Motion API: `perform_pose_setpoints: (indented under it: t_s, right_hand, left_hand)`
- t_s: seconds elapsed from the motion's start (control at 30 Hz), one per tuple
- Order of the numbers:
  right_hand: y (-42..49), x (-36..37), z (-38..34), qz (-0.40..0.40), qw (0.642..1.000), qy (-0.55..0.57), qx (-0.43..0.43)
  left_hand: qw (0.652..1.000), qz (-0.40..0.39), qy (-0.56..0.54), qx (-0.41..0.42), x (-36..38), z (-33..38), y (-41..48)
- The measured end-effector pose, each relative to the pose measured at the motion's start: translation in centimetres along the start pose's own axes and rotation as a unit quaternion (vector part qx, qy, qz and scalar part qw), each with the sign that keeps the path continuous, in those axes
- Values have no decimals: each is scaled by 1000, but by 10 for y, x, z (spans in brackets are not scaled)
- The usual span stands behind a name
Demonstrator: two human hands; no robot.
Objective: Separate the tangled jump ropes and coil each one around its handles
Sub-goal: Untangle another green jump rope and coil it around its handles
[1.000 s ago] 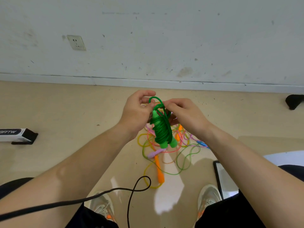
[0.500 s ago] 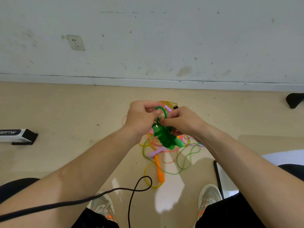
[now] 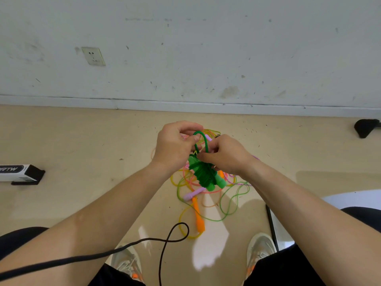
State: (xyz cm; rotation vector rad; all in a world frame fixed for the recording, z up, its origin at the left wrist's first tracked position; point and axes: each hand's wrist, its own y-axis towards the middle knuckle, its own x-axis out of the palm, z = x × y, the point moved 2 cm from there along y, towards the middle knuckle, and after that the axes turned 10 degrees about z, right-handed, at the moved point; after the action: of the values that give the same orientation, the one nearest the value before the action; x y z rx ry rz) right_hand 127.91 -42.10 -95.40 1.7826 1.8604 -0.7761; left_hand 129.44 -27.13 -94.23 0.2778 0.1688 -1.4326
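Green rope [image 3: 203, 175]: wound into a tight bundle round its own green handles. It is held off the floor and hangs just below and between the two hands, with the handle ends pointing near-right.
Loop [image 3: 201, 135]: one free turn of green cord stands up from the bundle's far end, between the hands.
Left hand [image 3: 175, 147]: left of the bundle, fingers curled. Thumb and forefinger pinch the left side of the loop near its top.
Right hand [image 3: 224, 154]: right of the bundle, fingers curled. The fingertips pinch the cord where the loop meets the coil.
Arms: both bare forearms come in from the near corners and meet at centre.
Tangle [image 3: 231, 200]: on the floor under the hands, with thin green, yellow and pink cords lying loose.
Lilac handle [image 3: 192, 194]: in the tangle, just near of the bundle.
Orange handle [image 3: 199, 217]: nearer still, lying lengthwise.
Cable [image 3: 165, 240]: black, runs in from near left and curls between the shoes.
Box [image 3: 18, 173]: on the floor, far left.
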Motion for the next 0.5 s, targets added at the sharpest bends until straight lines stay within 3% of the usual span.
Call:
perform_pose_setpoints:
  t_s: [0.1, 0.27, 0.4, 0.5]
  right_hand:
    - [-2, -4, 0, 37, 999, 30, -24]
    - [3, -7, -5, 73, 993, 88, -38]
    - [9, -10, -7, 98, 986, 131, -20]
    - [19, -16, -12, 137, 973, 187, 12]
  left_hand:
    - [1000, -9, -9, 12, -4, -1, 5]
    - [991, -116, -57, -32, -2, -6, 2]
    - [995, -48, -75, -33, 0, -4, 2]
    - [992, -16, -99, -78, 0, -3, 12]
